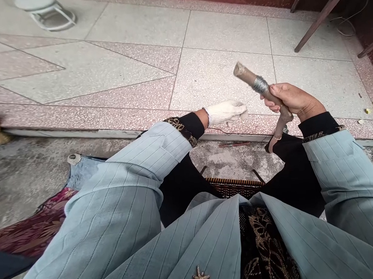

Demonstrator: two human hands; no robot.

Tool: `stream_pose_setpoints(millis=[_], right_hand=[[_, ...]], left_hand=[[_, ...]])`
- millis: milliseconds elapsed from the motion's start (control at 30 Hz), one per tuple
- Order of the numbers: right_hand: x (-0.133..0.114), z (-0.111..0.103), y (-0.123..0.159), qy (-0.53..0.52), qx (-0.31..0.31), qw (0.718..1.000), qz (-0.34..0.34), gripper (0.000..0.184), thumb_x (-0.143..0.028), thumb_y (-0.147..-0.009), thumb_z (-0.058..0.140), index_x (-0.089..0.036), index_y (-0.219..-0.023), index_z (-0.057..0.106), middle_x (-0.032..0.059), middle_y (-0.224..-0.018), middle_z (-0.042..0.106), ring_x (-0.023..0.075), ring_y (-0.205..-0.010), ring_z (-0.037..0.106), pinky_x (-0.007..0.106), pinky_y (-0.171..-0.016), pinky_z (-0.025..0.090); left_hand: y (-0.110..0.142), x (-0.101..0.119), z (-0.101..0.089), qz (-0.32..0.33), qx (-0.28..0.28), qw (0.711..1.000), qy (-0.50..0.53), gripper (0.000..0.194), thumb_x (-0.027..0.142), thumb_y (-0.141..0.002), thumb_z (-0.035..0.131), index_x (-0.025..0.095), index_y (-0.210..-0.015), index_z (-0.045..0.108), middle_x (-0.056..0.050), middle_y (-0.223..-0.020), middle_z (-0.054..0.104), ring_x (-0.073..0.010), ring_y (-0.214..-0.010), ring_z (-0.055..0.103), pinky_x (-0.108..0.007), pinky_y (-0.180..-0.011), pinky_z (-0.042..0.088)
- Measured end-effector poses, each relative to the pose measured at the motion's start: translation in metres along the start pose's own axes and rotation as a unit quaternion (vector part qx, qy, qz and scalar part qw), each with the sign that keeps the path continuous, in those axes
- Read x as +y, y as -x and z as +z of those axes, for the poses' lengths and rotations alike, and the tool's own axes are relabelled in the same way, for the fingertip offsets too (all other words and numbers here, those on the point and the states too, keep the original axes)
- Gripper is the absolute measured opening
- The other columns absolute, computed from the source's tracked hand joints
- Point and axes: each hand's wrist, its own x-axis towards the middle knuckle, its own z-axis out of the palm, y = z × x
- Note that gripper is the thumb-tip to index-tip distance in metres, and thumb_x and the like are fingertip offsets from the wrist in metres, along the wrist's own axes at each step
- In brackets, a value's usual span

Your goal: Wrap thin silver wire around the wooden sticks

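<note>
One bare right hand (293, 97) clasps a crooked brown wooden stick (244, 74) bound with silvery wire (260, 85), at right. The white-gloved left hand (227, 112) curls nearby; I cannot tell whether it grasps anything. Holding seems the current step; shifting calls for firm support.

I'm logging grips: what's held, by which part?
The right hand holds a stick by its middle, just below the wire wrapping. The gloved left hand's hold is unclear.

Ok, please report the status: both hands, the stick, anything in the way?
Right hand gripping stick, silvery wire wound round it. Gloved left hand apart from stick, grip unclear. Wooden leg beyond, not touching.
</note>
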Motion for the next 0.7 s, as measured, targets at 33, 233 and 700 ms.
stream_pose_setpoints(millis=[33, 233, 700], right_hand=[[0.000, -0.001, 0.001, 0.009, -0.033, 0.999, 0.002, 0.044, -0.061, -0.086, 0.064, -0.017, -0.087, 0.059, -0.0010, -0.063, 0.048, 0.0082, -0.049, 0.040, 0.023, -0.043, 0.034], [-0.005, -0.005, 0.005, 0.113, -0.241, 0.963, 0.050, 0.045, -0.056, -0.096, 0.052, -0.016, -0.077, 0.054, -0.0030, -0.063, 0.047, 0.0062, -0.051, 0.038, 0.022, -0.051, 0.035], [0.031, 0.004, -0.032, 0.452, -0.124, 0.864, 0.185, 0.048, -0.063, -0.078, 0.068, -0.018, -0.065, 0.058, 0.0009, -0.055, 0.050, 0.0120, -0.051, 0.041, 0.028, -0.050, 0.031]], left_hand=[[0.000, 0.000, -0.001, -0.002, 0.001, 1.000, 0.000, 0.039, 0.052, -0.095, 0.050, 0.017, -0.079, 0.057, 0.005, -0.056, 0.035, -0.0070, -0.045, 0.032, -0.020, -0.046, 0.036], [-0.007, -0.003, -0.009, 0.018, 0.026, 0.995, -0.092, 0.033, 0.045, -0.092, 0.054, 0.015, -0.082, 0.061, 0.001, -0.057, 0.048, -0.0084, -0.049, 0.039, -0.023, -0.049, 0.035], [0.001, 0.006, -0.006, -0.008, 0.040, 0.938, -0.344, 0.034, 0.045, -0.089, 0.052, 0.016, -0.079, 0.067, -0.003, -0.060, 0.056, -0.0131, -0.056, 0.046, -0.027, -0.059, 0.033]])
